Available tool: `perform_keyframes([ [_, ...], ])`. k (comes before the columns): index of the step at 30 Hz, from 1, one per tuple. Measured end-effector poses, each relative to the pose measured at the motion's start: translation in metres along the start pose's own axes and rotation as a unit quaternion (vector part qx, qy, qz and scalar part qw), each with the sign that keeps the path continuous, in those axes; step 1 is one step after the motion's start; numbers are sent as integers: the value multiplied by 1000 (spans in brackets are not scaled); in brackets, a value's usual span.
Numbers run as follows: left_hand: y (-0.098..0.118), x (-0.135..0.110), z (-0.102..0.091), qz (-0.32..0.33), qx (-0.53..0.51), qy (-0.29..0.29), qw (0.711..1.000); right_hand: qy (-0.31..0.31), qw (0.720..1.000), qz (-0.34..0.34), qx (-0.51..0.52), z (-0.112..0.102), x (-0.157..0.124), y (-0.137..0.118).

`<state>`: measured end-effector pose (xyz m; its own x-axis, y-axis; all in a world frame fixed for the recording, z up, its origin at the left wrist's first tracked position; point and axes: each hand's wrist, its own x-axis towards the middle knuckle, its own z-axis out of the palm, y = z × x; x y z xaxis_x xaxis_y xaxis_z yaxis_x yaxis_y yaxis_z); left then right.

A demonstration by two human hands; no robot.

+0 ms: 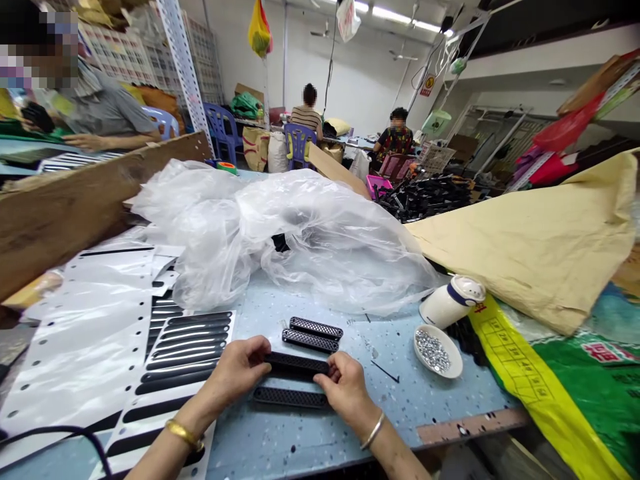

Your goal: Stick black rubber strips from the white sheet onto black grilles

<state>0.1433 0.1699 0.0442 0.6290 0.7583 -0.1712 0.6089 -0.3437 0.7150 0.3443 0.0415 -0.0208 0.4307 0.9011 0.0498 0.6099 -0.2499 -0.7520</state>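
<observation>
Between my two hands is a black perforated bar (297,365), gripped at its ends. My left hand (245,363) pinches its left end, and my right hand (345,383) pinches the right end between thumb and fingers. Just below it, on the blue speckled table (360,427), lies another black bar (290,398). Beyond my hands lie two more, a black textured bar (310,341) and, behind it, a second textured bar (317,327). Left of my left hand is a white sheet of black adhesive strips (187,347). What the bars belong to does not show.
A white bowl of small metal nuts (433,351) stands at the right beside a white bottle (447,300). Crumpled clear plastic (320,227) covers the table's back. A black hex key (385,371) lies right of my hands. A wooden board (90,207) borders the left; people sit beyond.
</observation>
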Motion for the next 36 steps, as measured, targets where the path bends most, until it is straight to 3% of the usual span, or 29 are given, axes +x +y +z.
perform_keyframes([
  [8,6,3,7,-3,-69,37,997,52,997,-24,45,-4,0,6],
  [14,2,7,9,-35,-186,-5,982,51,992,-16,114,-15,-8,1],
  [18,-3,14,13,-56,-213,-19,975,32,990,-51,131,-21,-16,-1],
  [24,2,20,17,-52,-159,-7,986,28,996,-52,66,-17,-6,6],
  [28,8,-1,5,-37,-93,38,994,34,998,-42,39,-21,-1,12],
  [32,-2,-36,-4,-18,35,-26,999,22,998,-34,47,-31,-18,18],
  [36,-15,-54,2,3,54,-46,997,-39,996,-61,56,-35,-41,14],
])
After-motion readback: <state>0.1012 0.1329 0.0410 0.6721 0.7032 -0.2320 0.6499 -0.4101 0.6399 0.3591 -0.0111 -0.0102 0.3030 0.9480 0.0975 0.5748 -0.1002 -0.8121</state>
